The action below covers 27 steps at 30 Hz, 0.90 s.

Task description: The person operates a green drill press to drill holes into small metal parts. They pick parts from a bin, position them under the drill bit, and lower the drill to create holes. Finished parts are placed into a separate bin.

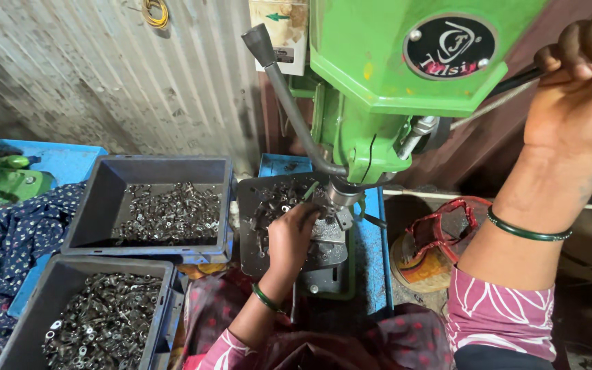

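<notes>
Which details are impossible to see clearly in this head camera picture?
- Piece under the left hand: hidden by its fingers, head view.
- Black lever handle gripped by the right hand: mostly covered.
- Small metal parts in the upper grey plastic bin: too small.
- Lower grey plastic bin: cut off.

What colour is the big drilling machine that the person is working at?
The tall metal drill press is bright green with a round black badge, seen in the head view.

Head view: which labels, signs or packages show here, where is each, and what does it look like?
Badge: front of the green drill press, oval, black with silver rim and pale emblem.
Sticker: wall behind the press, upper middle, rectangular, cream and stained, small green arrow.
No screens or printed packages; two grey bins of metal parts are unmarked.
</notes>
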Each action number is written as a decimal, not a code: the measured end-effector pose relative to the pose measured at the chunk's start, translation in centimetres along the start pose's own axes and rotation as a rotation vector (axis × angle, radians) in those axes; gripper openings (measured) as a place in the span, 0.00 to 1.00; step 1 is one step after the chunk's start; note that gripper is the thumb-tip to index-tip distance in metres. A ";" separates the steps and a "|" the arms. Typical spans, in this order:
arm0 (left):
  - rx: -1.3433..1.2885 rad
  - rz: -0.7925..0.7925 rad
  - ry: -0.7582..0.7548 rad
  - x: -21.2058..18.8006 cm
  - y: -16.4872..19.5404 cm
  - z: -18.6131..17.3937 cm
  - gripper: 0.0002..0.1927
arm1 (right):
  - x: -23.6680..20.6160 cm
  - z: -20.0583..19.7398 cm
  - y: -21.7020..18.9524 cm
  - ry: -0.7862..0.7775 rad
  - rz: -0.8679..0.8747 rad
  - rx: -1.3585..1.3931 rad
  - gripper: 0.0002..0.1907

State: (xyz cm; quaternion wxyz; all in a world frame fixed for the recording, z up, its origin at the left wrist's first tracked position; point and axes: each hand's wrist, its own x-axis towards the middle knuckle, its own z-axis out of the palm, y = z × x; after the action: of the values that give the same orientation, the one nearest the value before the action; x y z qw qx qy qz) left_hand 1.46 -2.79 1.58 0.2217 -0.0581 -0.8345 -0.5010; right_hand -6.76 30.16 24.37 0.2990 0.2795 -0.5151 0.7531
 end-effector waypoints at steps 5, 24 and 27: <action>0.053 0.192 0.107 -1.5 -0.8 0.9 0.08 | -0.2 -0.1 0.0 0.006 -0.004 0.002 0.23; 0.091 0.283 0.084 -0.9 -2.1 2.2 0.08 | -0.5 0.0 -0.1 0.013 0.003 -0.008 0.24; 0.132 0.418 0.139 -0.8 -2.2 1.9 0.10 | -2.1 -0.2 -0.5 0.010 -0.020 -0.010 0.24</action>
State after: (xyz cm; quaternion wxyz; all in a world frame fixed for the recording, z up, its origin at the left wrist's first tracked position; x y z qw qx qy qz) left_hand 0.90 -2.14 -1.33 0.3809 -0.1802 -0.8181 -0.3913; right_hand -5.08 30.19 23.07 0.3104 0.2792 -0.5144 0.7491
